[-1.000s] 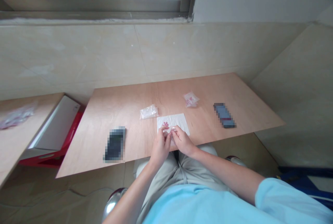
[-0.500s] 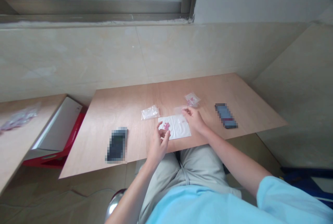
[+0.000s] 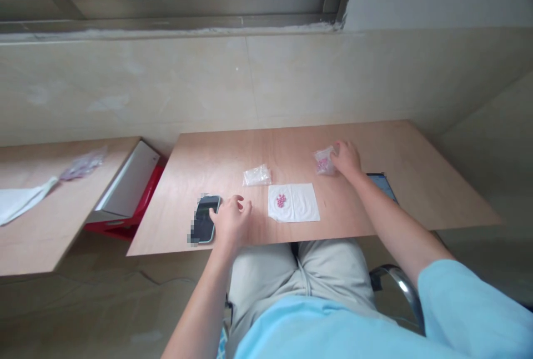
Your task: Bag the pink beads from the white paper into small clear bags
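Note:
My right hand (image 3: 348, 159) is at the far right of the table, its fingertips closed on the edge of a small clear plastic bag (image 3: 323, 163). Pink bits show through the plastic; whether several bags overlap there I cannot tell. My left hand (image 3: 231, 218) hovers with fingers apart and holds nothing, just right of a dark phone (image 3: 206, 219). Between the hands lies a flat white sheet (image 3: 303, 202), and a cluster of small pink beads (image 3: 281, 200) rests on its left half. Behind the sheet, to the left, are clear plastic bags (image 3: 257, 175).
A second phone (image 3: 382, 185) is partly covered by my right forearm. Left of the wooden table (image 3: 216, 150) stands another table (image 3: 54, 237) with plastic bags (image 3: 83, 164) and a white cloth (image 3: 25, 200). A red object (image 3: 144, 203) sits in the gap between them.
My right hand has moved from above the white sheet to the bag at the far right. My left hand has drawn left, away from the beads toward the phone. The view has shifted left.

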Tool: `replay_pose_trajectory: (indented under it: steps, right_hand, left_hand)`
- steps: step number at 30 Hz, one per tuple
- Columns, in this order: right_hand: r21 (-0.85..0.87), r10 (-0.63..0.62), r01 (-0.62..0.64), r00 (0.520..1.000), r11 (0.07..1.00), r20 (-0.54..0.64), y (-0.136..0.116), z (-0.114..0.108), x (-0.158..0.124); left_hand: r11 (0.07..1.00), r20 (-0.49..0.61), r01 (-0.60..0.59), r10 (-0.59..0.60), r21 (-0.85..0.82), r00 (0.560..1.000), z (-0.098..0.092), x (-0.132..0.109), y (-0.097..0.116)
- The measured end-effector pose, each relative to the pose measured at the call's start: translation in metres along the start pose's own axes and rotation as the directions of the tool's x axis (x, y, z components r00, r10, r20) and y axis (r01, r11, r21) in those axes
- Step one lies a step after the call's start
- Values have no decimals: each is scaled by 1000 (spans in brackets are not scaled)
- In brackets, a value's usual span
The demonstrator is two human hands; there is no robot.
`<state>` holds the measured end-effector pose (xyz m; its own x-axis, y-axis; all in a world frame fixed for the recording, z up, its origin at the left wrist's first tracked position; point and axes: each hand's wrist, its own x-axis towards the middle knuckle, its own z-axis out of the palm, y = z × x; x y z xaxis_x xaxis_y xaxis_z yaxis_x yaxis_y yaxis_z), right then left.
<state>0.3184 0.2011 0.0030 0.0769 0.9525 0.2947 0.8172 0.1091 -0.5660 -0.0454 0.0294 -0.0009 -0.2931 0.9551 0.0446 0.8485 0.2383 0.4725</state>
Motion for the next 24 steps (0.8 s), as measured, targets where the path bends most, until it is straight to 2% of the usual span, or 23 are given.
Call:
replay_pose_trajectory:
  steps: [3, 6, 8, 10, 13, 18, 21, 24]
  right_hand:
    - [41, -48, 51, 996, 998, -74, 7, 0, -7]
    - [111, -120, 141, 977, 984, -178, 6, -6, -24]
    - [148, -146, 175, 972, 973, -185, 0, -13, -40]
    - [194, -165, 193, 974, 962, -153, -10, -20, -58]
    - [290, -191, 209, 977, 934, -89, -26, -27, -83]
    - [365, -240, 205, 969, 908, 54, -40, -17, -117]
    - [386, -262, 193, 956, 902, 133, -42, -8, -131]
    - [383, -286, 201, 941, 902, 180, -44, -3, -139]
  left_hand:
    - [998, 52, 48, -46, -39, 998, 4, 5, -8]
    - [997, 43, 55, -53, -47, 998, 7, 8, -14]
    - [998, 23, 44, -44, -37, 999, 9, 8, -16]
    - [1000, -22, 1, -1, -14, 1000, 12, 7, -13]
    - [988, -81, -155, 157, 20, 984, 20, 11, -1]
    - [901, -64, -434, 434, 16, 899, 39, 42, 19]
    - [864, 6, -502, 502, 43, 865, 49, 65, 20]
    - [867, 48, -497, 496, 41, 867, 54, 77, 18]
